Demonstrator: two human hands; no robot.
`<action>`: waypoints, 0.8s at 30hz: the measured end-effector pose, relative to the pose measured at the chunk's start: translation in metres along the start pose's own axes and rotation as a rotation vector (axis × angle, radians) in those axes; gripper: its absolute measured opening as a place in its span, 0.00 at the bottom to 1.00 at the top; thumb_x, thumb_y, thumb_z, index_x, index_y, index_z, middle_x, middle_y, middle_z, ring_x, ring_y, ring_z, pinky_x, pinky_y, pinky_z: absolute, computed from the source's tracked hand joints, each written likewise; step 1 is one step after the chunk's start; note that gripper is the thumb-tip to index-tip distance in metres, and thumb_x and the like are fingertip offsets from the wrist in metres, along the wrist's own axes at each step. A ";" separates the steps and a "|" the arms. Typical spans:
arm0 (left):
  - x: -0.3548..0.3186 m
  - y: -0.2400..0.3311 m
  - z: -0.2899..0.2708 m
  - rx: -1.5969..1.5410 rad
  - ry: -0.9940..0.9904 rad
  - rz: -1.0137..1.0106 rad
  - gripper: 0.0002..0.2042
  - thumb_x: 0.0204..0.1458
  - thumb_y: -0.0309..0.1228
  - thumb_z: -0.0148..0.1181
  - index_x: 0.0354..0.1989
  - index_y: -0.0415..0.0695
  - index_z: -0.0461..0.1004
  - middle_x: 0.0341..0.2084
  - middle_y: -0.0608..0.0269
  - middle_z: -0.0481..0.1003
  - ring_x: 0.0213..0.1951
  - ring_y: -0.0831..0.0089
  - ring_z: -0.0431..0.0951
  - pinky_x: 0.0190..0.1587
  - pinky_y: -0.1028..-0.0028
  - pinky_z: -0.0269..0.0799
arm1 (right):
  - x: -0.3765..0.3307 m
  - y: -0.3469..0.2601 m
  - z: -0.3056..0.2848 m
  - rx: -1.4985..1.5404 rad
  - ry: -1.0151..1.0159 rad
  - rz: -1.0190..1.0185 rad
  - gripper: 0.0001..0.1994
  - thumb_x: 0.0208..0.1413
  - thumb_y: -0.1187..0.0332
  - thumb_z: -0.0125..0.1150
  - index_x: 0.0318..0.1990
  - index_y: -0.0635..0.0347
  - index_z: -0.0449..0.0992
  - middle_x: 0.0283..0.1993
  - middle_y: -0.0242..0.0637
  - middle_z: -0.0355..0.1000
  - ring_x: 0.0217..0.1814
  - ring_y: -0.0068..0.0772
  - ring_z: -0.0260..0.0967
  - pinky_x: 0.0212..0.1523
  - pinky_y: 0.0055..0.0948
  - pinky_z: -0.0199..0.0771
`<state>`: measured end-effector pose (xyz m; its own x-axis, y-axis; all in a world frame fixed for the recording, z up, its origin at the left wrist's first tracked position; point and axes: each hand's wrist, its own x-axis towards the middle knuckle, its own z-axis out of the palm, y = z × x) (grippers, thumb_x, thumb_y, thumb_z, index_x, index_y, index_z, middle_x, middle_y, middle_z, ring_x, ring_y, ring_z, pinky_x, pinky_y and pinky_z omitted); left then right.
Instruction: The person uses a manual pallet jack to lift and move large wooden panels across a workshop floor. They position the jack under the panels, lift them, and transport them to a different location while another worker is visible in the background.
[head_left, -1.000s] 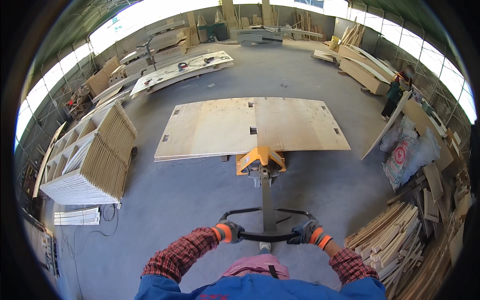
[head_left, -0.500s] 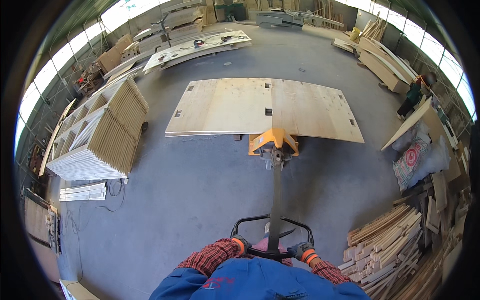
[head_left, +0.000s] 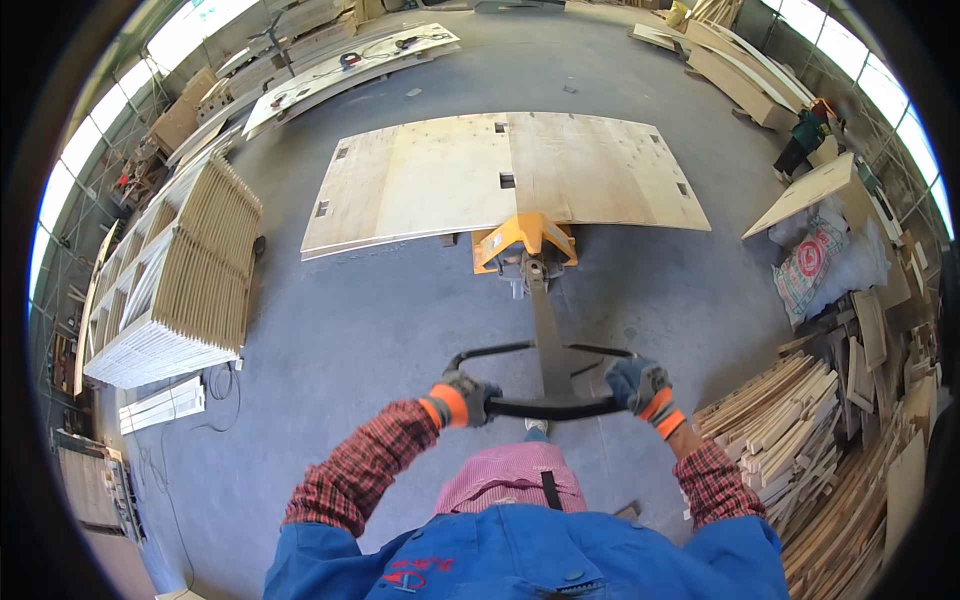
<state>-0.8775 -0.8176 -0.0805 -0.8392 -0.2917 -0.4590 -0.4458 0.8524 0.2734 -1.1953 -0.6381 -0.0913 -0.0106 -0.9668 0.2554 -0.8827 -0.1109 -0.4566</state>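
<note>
Both of my gloved hands grip the black loop handle (head_left: 548, 408) of a pallet jack. My left hand (head_left: 465, 398) wraps round its left corner and my right hand (head_left: 640, 386) round its right corner. From the handle a straight steel bar runs forward to the jack's yellow body (head_left: 524, 236). Behind that body lies a wide plywood sheet (head_left: 440, 170) with small rectangular cut-outs, on top of at least one more sheet. The forks are hidden under the wood.
At left stands a tall stack of pale wooden frames (head_left: 190, 270), with white strips (head_left: 162, 404) and a cable beside it. Wood strips (head_left: 780, 430) and a printed sack (head_left: 812, 262) lie at right. Another person (head_left: 803, 138) stands farther off. Boards with tools (head_left: 350, 75) lie at the back left.
The handle and both hands have moved forward and away from my body, with my arms now stretched out. The plywood and jack sit higher and slightly left in view.
</note>
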 end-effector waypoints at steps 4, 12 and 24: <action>-0.010 0.030 0.126 0.009 -0.294 0.016 0.19 0.41 0.38 0.56 0.46 0.60 0.77 0.30 0.59 0.80 0.37 0.57 0.80 0.38 0.61 0.74 | -0.112 -0.004 0.096 -0.164 -0.558 0.027 0.14 0.59 0.56 0.46 0.29 0.49 0.76 0.31 0.39 0.76 0.35 0.47 0.74 0.35 0.44 0.72; 0.004 0.029 0.163 0.070 -0.514 0.065 0.22 0.46 0.35 0.54 0.53 0.59 0.74 0.43 0.59 0.79 0.47 0.59 0.79 0.44 0.59 0.74 | -0.129 -0.004 0.121 -0.209 -0.634 0.035 0.09 0.53 0.56 0.50 0.29 0.44 0.76 0.32 0.34 0.76 0.35 0.45 0.74 0.37 0.47 0.69; 0.001 -0.001 -0.030 -0.171 -0.116 0.029 0.09 0.46 0.41 0.59 0.35 0.58 0.79 0.23 0.67 0.80 0.27 0.70 0.81 0.34 0.68 0.74 | 0.012 -0.010 -0.010 -0.179 0.167 -0.161 0.07 0.50 0.65 0.52 0.25 0.55 0.67 0.25 0.41 0.65 0.28 0.47 0.65 0.26 0.41 0.63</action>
<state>-0.8874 -0.8323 -0.0558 -0.8151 -0.2081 -0.5406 -0.4769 0.7707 0.4225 -1.1912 -0.6460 -0.0753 0.0720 -0.8872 0.4558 -0.9480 -0.2029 -0.2452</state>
